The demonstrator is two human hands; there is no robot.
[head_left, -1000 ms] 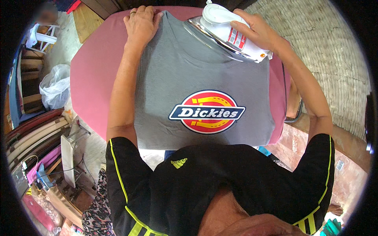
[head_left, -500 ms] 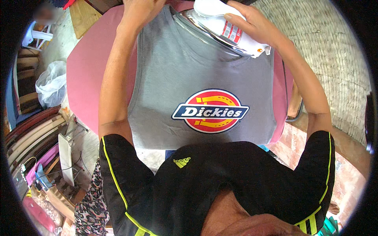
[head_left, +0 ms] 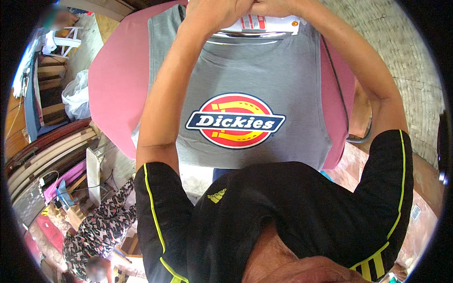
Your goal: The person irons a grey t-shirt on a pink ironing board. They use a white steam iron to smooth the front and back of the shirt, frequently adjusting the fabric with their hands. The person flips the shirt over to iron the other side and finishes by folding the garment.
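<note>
A grey sleeveless shirt (head_left: pixel 255 70) lies on a pink padded board (head_left: pixel 113 94), its red, yellow and blue emblem facing up. Near the shirt's neckline rests an iron (head_left: pixel 278 26) with a white body, a shiny metal lower rim and a red label. My right hand (head_left: pixel 276 7) is closed at the iron's top, by its handle. Over the iron's left part lies my left hand (head_left: pixel 219 14), meeting the right one; its fingertips are hidden and partly cut off by the upper edge. The iron's handle is covered by my hands.
A dark cord (head_left: pixel 337 80) runs down the board's right side. To the left are a clear plastic bag (head_left: pixel 78 96), a white stool (head_left: pixel 66 42) and stacked boards (head_left: pixel 52 151). A person in patterned clothing (head_left: pixel 101 226) is at lower left, another person (head_left: pixel 61 19) at upper left.
The iron has turned from a slant to nearly level and moved up and left. My left hand has come right, over the iron, to meet my right hand. The person at lower left shows more.
</note>
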